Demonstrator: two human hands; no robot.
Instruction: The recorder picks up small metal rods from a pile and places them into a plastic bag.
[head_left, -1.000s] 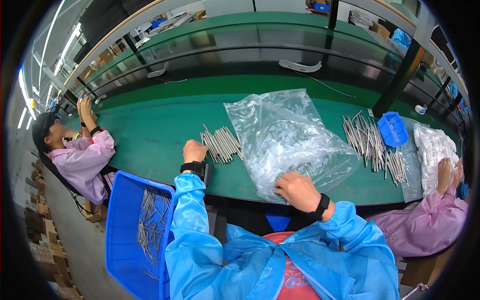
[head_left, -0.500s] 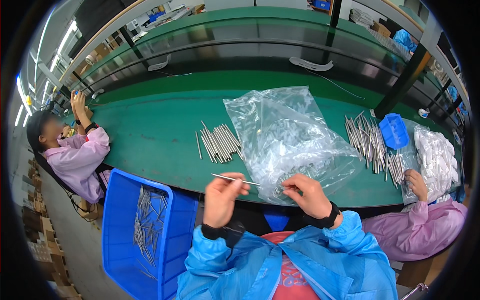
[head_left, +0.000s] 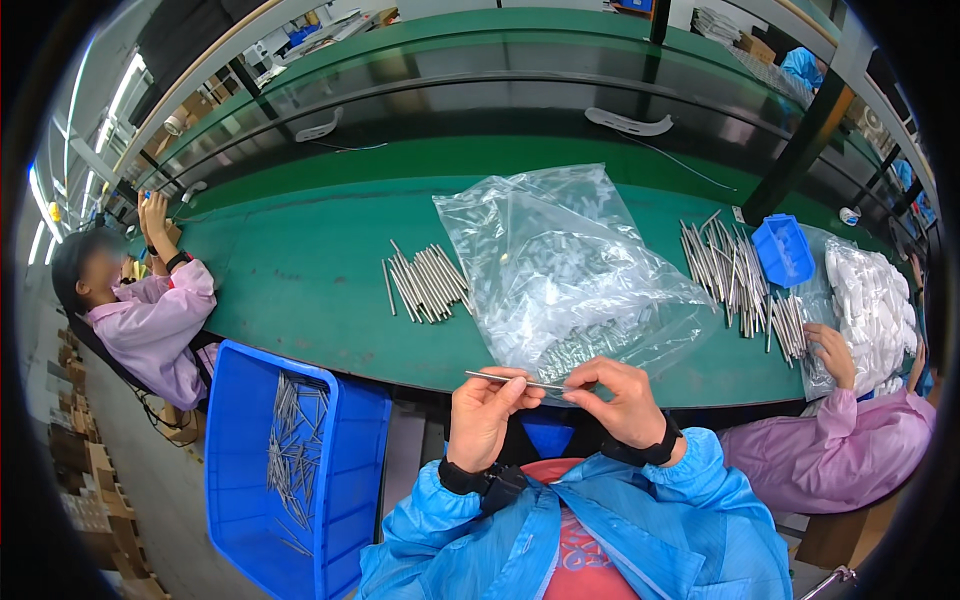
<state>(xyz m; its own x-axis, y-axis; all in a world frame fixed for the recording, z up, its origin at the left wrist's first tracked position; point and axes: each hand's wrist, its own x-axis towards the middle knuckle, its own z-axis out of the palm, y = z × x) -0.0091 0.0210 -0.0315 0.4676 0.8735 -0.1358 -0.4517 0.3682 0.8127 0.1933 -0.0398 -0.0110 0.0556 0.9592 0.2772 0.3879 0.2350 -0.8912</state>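
My left hand [head_left: 482, 425] pinches a thin metal rod [head_left: 488, 377] between thumb and fingers, just off the near edge of the table. The rod lies nearly level, tilting slightly down to the right. At its right end are the closed fingertips of my right hand [head_left: 622, 402]; whatever small piece they may hold is hidden. Right beyond both hands, a clear plastic bag [head_left: 540, 215] lies spread on the green table, with many small translucent and shiny pieces inside. A bundle of similar metal rods [head_left: 428, 282] lies left of the bag.
A blue bin [head_left: 222, 450] with loose rods stands at lower left. More rods [head_left: 738, 270], a small blue tray [head_left: 783, 250] and a bag of white parts [head_left: 865, 310] are at right, beside a co-worker's hand [head_left: 830, 353]. Another person in pink [head_left: 150, 325] sits at far left.
My left hand has moved right with the rod, bringing its right end to my right fingertips. My right hand has shifted only slightly.
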